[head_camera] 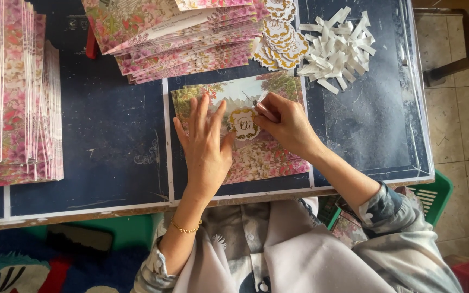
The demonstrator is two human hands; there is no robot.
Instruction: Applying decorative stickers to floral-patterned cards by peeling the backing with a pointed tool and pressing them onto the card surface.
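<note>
Your left hand [206,142] lies flat and open on a floral card [245,130], fingers spread and palm down, pinning the card to the table [109,146]. It grips nothing; it only presses. The card is a glossy paper rectangle printed with pink blossoms and green leaves around a pale middle, and it sits straight in front of you, near the table's front edge.

At the card's centre sits a seal [243,123] — a small scalloped paper badge, white with a gold wreath border. Your right hand [289,126] is curled beside it, fingers pinched shut around a thin pointed tool [259,107] with a pinkish handle, whose tip sticks out toward the upper left, just above the seal. The wrist bends inward and the forearm runs back to your right.

The table top is dark blue, scuffed and matte, crossed by white tape lines. Above the card a fanned stack [180,38] of the same floral cards leans across the far edge. Beside it lies a cluster of spare seals [280,38], and right of that a loose heap of white paper strips [337,49] — short, flat, slightly curled. At far left a second pile [12,97] of cards shows layered edges.
</note>
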